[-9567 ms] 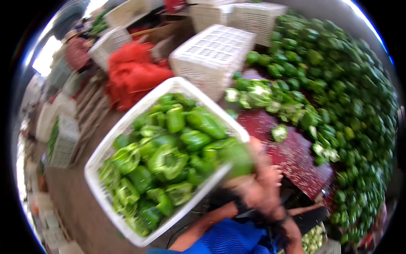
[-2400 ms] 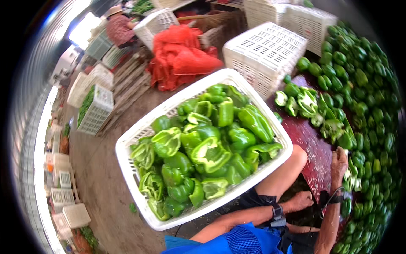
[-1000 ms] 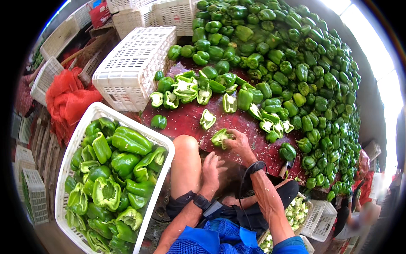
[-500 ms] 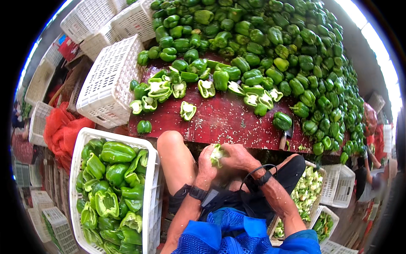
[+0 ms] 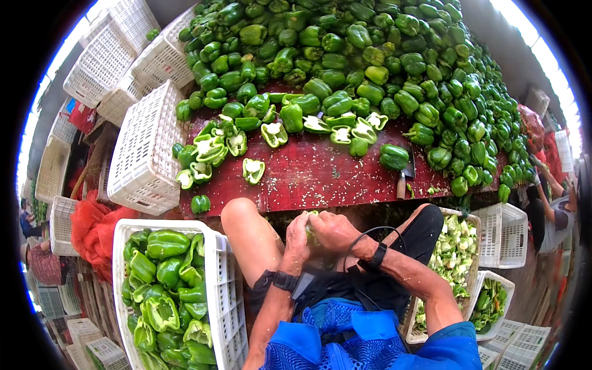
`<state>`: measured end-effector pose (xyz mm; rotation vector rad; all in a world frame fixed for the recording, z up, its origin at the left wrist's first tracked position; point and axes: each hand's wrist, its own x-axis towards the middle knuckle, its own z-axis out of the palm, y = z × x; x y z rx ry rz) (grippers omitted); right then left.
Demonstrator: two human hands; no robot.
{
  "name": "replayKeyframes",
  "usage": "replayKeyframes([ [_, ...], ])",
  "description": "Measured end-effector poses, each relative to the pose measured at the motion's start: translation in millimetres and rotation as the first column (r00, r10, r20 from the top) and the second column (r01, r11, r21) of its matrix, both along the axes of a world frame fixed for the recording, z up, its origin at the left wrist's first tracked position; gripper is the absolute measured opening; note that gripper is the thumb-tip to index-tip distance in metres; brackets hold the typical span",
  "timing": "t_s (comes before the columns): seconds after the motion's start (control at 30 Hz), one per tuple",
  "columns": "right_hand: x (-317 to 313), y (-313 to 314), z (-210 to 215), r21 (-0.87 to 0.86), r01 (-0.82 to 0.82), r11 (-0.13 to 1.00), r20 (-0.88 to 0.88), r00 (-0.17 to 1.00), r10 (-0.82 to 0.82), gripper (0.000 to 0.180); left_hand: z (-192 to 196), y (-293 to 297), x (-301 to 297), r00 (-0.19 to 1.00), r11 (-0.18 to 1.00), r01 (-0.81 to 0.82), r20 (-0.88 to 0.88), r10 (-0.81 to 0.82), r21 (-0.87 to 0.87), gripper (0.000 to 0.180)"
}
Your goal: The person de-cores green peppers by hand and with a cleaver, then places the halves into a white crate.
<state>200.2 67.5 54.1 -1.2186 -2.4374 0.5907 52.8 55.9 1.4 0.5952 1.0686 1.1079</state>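
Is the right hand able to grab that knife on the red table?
Probably yes. The knife lies bare on the red table, just beyond the right hand, nothing between, though both hands hold a pepper piece.

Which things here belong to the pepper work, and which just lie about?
In use: left hand and right hand on a green pepper piece; cut green pepper halves; white plastic crate of peppers.
Lying about: cleaver; upturned white crate; red mesh sacks.
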Motion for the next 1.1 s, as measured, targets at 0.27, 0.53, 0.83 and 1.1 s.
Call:
replayKeyframes([
  [0.27,4.9,-3.9,-7.2,-0.036,-0.007,0.999,-0.073,0.997,0.004,0.023,-0.4,0.3,-4.6,0.983,0.979,0.173,-0.050,-0.179,-0.107,0.033],
  [0.53,0.1,-6.4,-12.1,0.013,0.106,0.994,0.033,0.994,-0.106,0.024,-11.4,6.3,-6.7,0.969,0.983,0.178,-0.165,-0.184,-0.049,0.028],
  [0.83,8.4,-3.1,-9.2,-0.251,0.176,0.952,-0.319,0.913,-0.253,0.019,13.4,1.7,-0.8,0.998,1.000,0.003,-0.069,-0.005,-0.029,0.019],
  [1.1,16.0,6.8,-27.3,-0.487,0.138,0.862,-0.681,0.559,-0.474,0.023,23.2,6.8,-3.2,0.996,0.995,0.092,0.016,-0.093,0.042,0.016],
])
